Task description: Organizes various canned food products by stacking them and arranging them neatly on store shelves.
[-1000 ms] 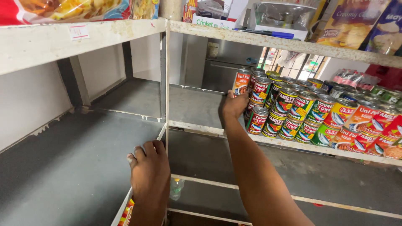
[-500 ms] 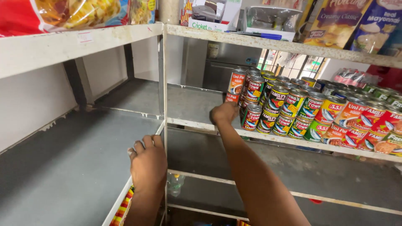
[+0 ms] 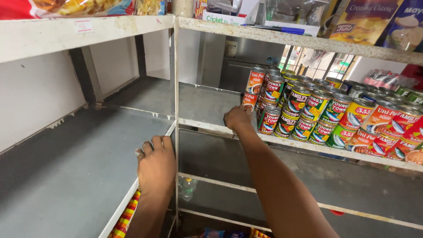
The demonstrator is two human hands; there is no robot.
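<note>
My left hand [image 3: 155, 166] hooks its fingers over the front edge of the grey left shelf [image 3: 66, 176], right beside the white upright post [image 3: 176, 88]. My right hand [image 3: 237, 118] reaches across to the right shelf [image 3: 207, 103]. It rests with curled fingers at the shelf's front edge, against the nearest orange can [image 3: 250, 98]. That can stands at the left end of a block of stacked tins [image 3: 317, 112] with red, green and orange labels. The fingertips of my right hand are hidden behind its back.
An upper shelf [image 3: 282, 37] carries snack bags, boxes and a blue pen. Lower shelves [image 3: 352, 185] run below the cans. Colourful packets [image 3: 125, 218] and a small bottle [image 3: 188, 187] show under the left shelf. A white wall closes the left side.
My right hand has drawn back a little from the cans toward the shelf's front edge. The fingers of my left hand, spread before, now lie together on the shelf edge.
</note>
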